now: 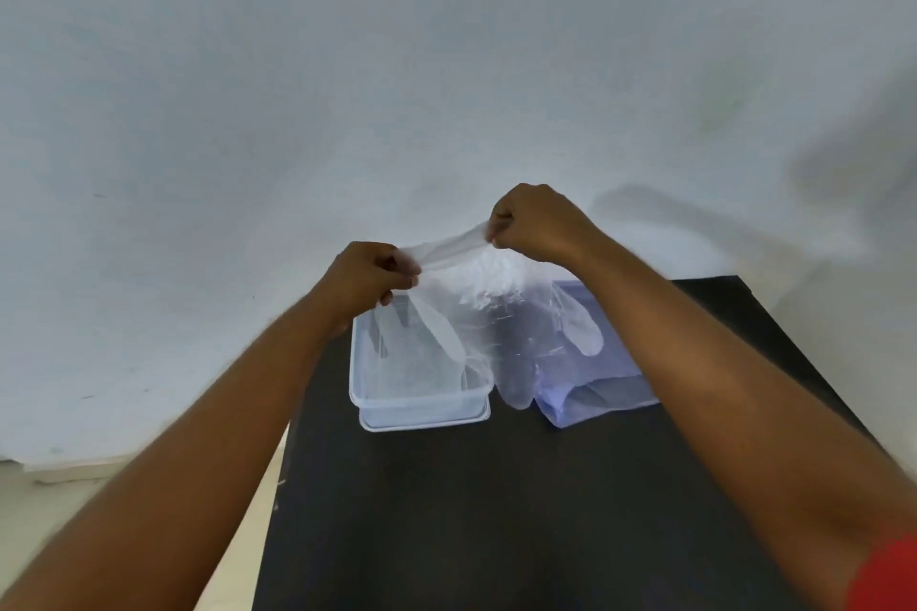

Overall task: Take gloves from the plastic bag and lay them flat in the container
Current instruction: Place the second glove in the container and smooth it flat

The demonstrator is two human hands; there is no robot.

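Reaching out over the dark tabletop [496,511], I have the clear container [422,404] on the left and the bluish plastic bag [600,392] just beside it on the right. Above them my left hand [369,275] and right hand [536,223] are each pinched on the cuff of a clear glove [476,332], stretching it between them, its fingers hanging over both, before a pale wall [446,65].

1 clear glove [489,313] held up; 1 clear container [419,404]; 1 bluish plastic bag [603,392]; 2 hands: left hand [369,275], right hand [538,223]; 1 black table [496,511].
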